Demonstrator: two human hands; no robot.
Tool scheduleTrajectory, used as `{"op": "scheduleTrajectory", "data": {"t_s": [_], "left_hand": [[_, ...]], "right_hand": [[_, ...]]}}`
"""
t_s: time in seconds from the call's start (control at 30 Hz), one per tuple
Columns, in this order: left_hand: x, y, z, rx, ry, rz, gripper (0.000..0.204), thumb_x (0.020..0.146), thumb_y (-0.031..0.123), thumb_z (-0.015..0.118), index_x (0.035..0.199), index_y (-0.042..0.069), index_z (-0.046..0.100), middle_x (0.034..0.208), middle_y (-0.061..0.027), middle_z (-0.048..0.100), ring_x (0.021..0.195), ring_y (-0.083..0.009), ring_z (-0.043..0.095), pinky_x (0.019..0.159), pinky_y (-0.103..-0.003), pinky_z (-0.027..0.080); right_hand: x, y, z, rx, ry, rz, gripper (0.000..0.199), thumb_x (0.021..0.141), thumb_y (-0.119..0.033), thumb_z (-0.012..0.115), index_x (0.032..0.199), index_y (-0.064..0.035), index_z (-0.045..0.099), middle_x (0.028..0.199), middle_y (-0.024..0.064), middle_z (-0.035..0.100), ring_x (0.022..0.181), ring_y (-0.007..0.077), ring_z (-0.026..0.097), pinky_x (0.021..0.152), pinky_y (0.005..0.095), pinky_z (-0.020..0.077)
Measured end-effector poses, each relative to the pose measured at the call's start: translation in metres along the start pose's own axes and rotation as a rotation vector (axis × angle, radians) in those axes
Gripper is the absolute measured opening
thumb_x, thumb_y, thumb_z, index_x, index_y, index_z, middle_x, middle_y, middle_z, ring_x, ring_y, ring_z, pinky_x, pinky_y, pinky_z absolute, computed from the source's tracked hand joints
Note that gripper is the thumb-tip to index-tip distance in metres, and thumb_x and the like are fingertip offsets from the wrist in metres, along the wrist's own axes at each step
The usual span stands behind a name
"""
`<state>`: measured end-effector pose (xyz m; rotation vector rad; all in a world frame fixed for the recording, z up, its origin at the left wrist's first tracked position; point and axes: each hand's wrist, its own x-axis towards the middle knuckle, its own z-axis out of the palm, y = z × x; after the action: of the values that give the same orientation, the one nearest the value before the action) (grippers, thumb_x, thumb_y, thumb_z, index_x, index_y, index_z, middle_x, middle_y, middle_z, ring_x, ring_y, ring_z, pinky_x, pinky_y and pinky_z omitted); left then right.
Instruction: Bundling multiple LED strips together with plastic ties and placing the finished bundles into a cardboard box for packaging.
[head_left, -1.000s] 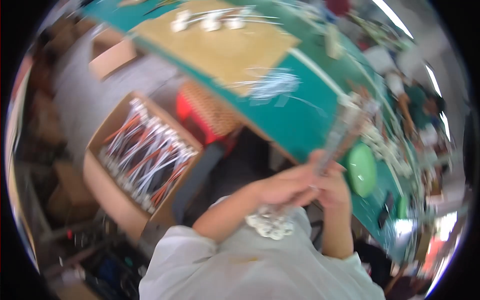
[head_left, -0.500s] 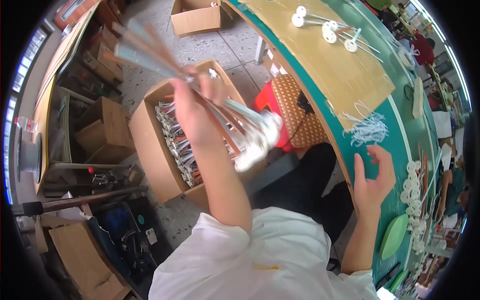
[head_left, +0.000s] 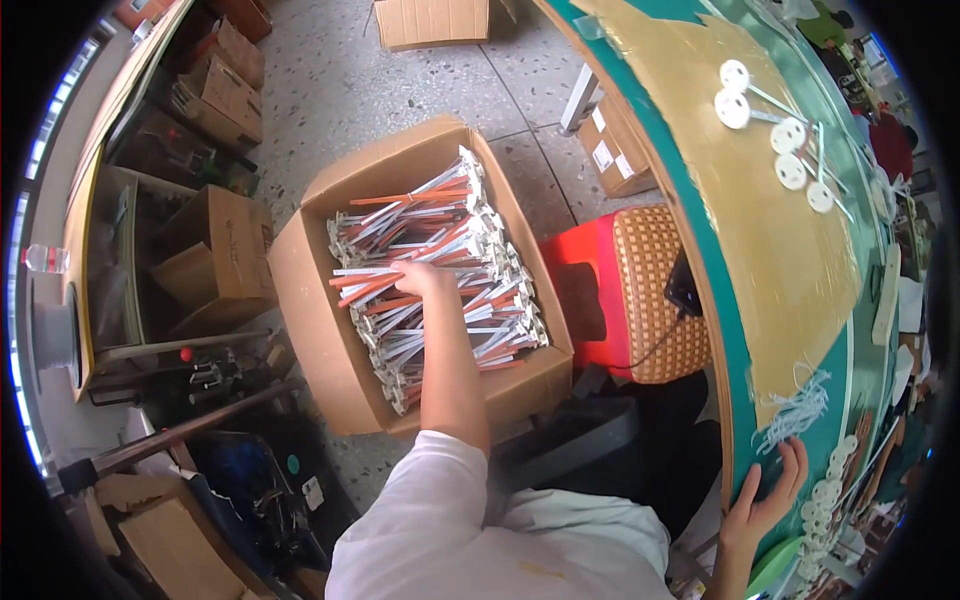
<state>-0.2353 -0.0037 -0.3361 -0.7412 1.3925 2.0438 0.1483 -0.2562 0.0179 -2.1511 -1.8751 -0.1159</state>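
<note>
My left hand (head_left: pixel 425 281) reaches into the cardboard box (head_left: pixel 325 330) and is closed around a bundle of thin white and orange-brown sticks (head_left: pixel 362 286). Beneath and around it lie many similar sticks (head_left: pixel 420 345) with white end pieces (head_left: pixel 487 225). The far end of the held bundle is hard to separate from the others. Over the green tabletop, my right hand (head_left: pixel 766 508) has its fingers apart and holds nothing. Its fingertips are close to a loose heap of thin pale-blue ties (head_left: pixel 797 410).
Several sticks with white discs (head_left: pixel 790 171) lie on a brown cardboard sheet (head_left: pixel 770 255) on the green table (head_left: pixel 738 370). A red stool with a woven seat (head_left: pixel 655 335) stands between box and table. Another carton (head_left: pixel 432 22) sits farther off. A dark shelf unit (head_left: pixel 125 250) lines the left.
My left hand has lowered the bundle from above the box down onto the sticks inside. The view has shifted left, and my right hand stays open beside the ties.
</note>
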Motion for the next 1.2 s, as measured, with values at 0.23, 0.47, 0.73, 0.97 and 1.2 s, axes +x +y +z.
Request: {"op": "scheduleTrajectory", "data": {"t_s": [0.23,0.47,0.73,0.97,1.2], "left_hand": [[0.008,-0.041,0.032,0.028,0.186,-0.285,0.052,0.102,0.039,0.034,0.127,-0.007,0.035,0.126,-0.0191,0.050,0.115,-0.0355,0.051,0.102,-0.057,0.041],[0.107,-0.115,0.009,0.106,-0.104,-0.266,0.045,0.097,0.029,0.051,0.126,-0.004,0.041,0.124,-0.0171,0.053,0.102,-0.0313,0.060,0.081,-0.052,0.053],[0.077,-0.044,0.004,1.623,-0.580,0.905,0.025,0.083,0.024,0.067,0.083,0.000,0.061,0.072,-0.0192,0.064,0.065,-0.0388,0.062,0.064,-0.046,0.050],[0.145,-0.003,0.082,2.283,-0.447,1.691,0.037,0.084,0.012,0.060,0.121,0.012,0.057,0.123,-0.0173,0.057,0.123,-0.0329,0.051,0.104,-0.046,0.039],[0.177,0.006,0.069,2.469,-0.624,1.348,0.029,0.085,0.014,0.061,0.112,0.003,0.059,0.112,-0.0162,0.062,0.113,-0.0356,0.057,0.095,-0.044,0.047]], "right_hand": [[0.008,-0.011,-0.002,-0.070,-0.064,0.049,0.043,0.087,-0.014,0.051,0.125,0.0052,0.045,0.133,0.0273,0.042,0.122,0.0429,0.043,0.104,0.0504,0.0325],[0.020,-0.009,0.006,-0.085,-0.016,-0.078,0.045,0.094,-0.033,0.056,0.115,0.0071,0.052,0.118,0.0290,0.053,0.109,0.0452,0.052,0.094,0.0549,0.0396],[0.024,-0.013,0.007,-0.092,-0.048,-0.013,0.047,0.096,-0.034,0.052,0.119,0.0066,0.047,0.127,0.0283,0.046,0.118,0.0430,0.046,0.099,0.0564,0.0354],[0.015,-0.004,0.013,0.047,-0.017,0.049,0.049,0.096,-0.036,0.051,0.122,0.0050,0.046,0.133,0.0274,0.041,0.125,0.0424,0.039,0.102,0.0579,0.0306],[0.010,-0.011,0.011,0.019,-0.012,0.062,0.052,0.095,-0.038,0.050,0.123,0.0061,0.046,0.133,0.0302,0.041,0.126,0.0444,0.038,0.103,0.0582,0.0295]]}}
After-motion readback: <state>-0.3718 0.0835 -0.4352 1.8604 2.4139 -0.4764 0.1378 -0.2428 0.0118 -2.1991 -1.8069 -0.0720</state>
